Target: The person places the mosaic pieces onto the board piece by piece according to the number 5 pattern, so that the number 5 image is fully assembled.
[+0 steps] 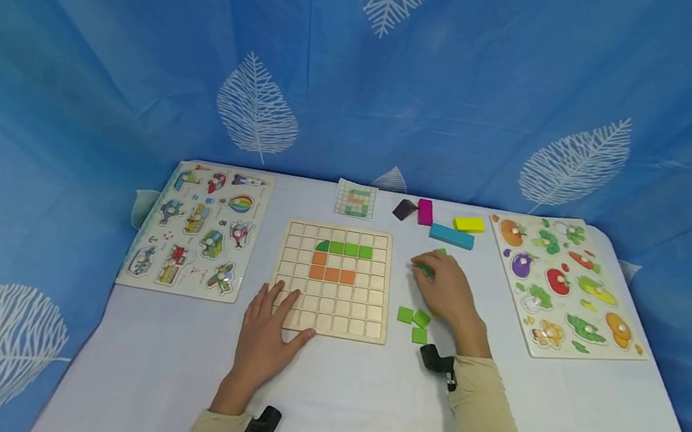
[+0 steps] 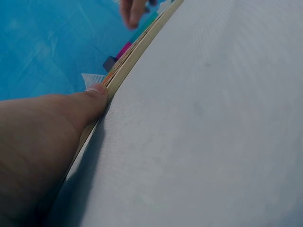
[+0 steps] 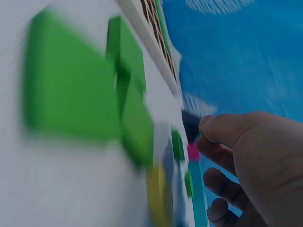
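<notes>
My left hand (image 1: 266, 335) lies at the front left corner of the wooden grid board (image 1: 365, 311), its spread fingers on the squares. In the left wrist view the thumb (image 2: 97, 92) touches the board's edge. Green, orange and one rounded dark green tile (image 1: 322, 246) sit in the upper part of the grid. My right hand (image 1: 449, 287) is right of the board, fingers bent down over a green tile (image 3: 177, 145) on the table. Nothing shows between its thumb and forefinger in the right wrist view. Several green tiles (image 1: 418, 335) lie nearer me, beside a yellow piece (image 3: 158, 194).
A small pattern card (image 1: 355, 200) is behind the board. Black (image 1: 404, 210), magenta (image 1: 424, 212), yellow (image 1: 470, 224) and blue blocks (image 1: 451, 236) lie at the back. A vehicle puzzle (image 1: 194, 230) is on the left, a vegetable puzzle (image 1: 568, 289) on the right.
</notes>
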`<act>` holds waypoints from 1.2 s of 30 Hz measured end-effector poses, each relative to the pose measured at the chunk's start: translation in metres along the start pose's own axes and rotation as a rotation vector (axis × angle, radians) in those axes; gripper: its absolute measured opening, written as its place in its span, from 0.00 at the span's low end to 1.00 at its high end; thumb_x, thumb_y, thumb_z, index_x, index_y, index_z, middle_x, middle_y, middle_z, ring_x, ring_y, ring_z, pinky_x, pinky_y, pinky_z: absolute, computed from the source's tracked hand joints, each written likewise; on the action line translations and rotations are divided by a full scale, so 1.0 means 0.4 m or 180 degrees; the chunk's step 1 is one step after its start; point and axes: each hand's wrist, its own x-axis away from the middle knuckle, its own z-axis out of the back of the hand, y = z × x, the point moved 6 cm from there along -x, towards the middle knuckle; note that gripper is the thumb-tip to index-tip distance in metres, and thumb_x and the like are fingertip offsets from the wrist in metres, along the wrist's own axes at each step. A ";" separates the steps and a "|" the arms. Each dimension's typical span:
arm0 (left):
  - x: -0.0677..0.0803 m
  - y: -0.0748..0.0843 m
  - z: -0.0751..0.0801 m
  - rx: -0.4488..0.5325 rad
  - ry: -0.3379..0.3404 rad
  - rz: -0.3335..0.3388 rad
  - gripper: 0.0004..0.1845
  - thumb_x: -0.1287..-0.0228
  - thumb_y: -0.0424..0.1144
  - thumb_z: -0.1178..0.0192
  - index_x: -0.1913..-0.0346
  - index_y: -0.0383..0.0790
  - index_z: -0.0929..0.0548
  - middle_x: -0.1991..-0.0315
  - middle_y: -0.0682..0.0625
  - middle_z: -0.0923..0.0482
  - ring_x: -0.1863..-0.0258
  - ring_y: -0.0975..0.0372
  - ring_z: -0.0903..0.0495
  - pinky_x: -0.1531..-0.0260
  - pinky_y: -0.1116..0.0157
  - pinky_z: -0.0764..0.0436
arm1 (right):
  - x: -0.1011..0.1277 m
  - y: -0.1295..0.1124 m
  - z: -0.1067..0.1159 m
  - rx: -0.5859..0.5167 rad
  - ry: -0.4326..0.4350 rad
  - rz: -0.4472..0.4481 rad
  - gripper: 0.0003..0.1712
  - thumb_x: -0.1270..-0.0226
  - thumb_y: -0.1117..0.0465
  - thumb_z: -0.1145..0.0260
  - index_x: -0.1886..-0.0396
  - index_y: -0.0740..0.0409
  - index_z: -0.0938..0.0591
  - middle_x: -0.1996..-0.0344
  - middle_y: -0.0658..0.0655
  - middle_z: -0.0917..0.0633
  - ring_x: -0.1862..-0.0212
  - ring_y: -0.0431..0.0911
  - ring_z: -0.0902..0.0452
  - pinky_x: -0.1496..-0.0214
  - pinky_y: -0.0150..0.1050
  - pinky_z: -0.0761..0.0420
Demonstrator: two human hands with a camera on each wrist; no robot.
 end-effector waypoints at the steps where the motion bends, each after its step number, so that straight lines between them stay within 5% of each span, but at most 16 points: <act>1: 0.000 0.000 -0.001 0.0002 -0.0024 0.0016 0.42 0.40 0.57 0.29 0.26 0.44 0.29 0.21 0.38 0.44 0.19 0.39 0.52 0.25 0.36 0.48 | 0.023 0.024 0.013 -0.0024 0.0061 -0.0080 0.15 0.24 0.56 0.38 0.45 0.56 0.14 0.42 0.60 0.16 0.39 0.58 0.23 0.31 0.58 0.28; 6: -0.002 -0.002 -0.004 -0.0007 -0.0102 0.0050 0.42 0.39 0.59 0.31 0.25 0.44 0.30 0.20 0.38 0.46 0.19 0.40 0.54 0.24 0.37 0.50 | 0.132 0.102 0.047 -0.0001 0.0157 -0.0230 0.15 0.27 0.56 0.34 0.46 0.56 0.14 0.47 0.60 0.14 0.50 0.55 0.21 0.45 0.55 0.24; 11: 0.002 -0.006 0.000 -0.0034 -0.0072 0.0062 0.42 0.39 0.59 0.31 0.26 0.44 0.29 0.20 0.38 0.45 0.19 0.40 0.54 0.24 0.37 0.50 | 0.181 0.106 0.033 0.0093 -0.0089 -0.0116 0.18 0.31 0.53 0.29 0.45 0.55 0.14 0.50 0.59 0.14 0.44 0.57 0.20 0.39 0.57 0.23; 16: 0.001 -0.004 -0.005 -0.0025 -0.0065 0.0048 0.42 0.39 0.59 0.31 0.25 0.44 0.30 0.20 0.38 0.45 0.19 0.41 0.54 0.23 0.37 0.50 | 0.178 0.087 0.027 0.0204 -0.0037 0.0001 0.15 0.30 0.58 0.30 0.46 0.56 0.13 0.56 0.58 0.15 0.48 0.57 0.20 0.41 0.57 0.21; 20: -0.001 -0.003 -0.011 -0.0034 -0.0068 0.0050 0.42 0.39 0.60 0.31 0.25 0.45 0.30 0.20 0.39 0.45 0.19 0.41 0.53 0.23 0.37 0.50 | 0.172 0.080 0.031 0.0212 0.0155 -0.0001 0.14 0.29 0.63 0.33 0.46 0.58 0.13 0.50 0.61 0.16 0.45 0.60 0.20 0.40 0.59 0.22; 27: -0.001 -0.004 -0.008 -0.0035 -0.0044 0.0041 0.42 0.39 0.59 0.31 0.25 0.44 0.30 0.20 0.38 0.45 0.19 0.41 0.53 0.23 0.37 0.50 | 0.159 0.072 0.022 0.0438 0.0201 -0.0301 0.20 0.32 0.50 0.28 0.49 0.59 0.14 0.58 0.59 0.16 0.55 0.54 0.20 0.50 0.54 0.19; 36: -0.002 -0.007 -0.009 -0.0001 -0.0048 0.0029 0.42 0.39 0.59 0.31 0.26 0.45 0.29 0.20 0.38 0.45 0.19 0.41 0.53 0.24 0.37 0.49 | 0.146 0.053 0.015 0.0491 0.0093 -0.0306 0.20 0.30 0.58 0.32 0.41 0.59 0.17 0.42 0.65 0.17 0.41 0.62 0.21 0.39 0.59 0.21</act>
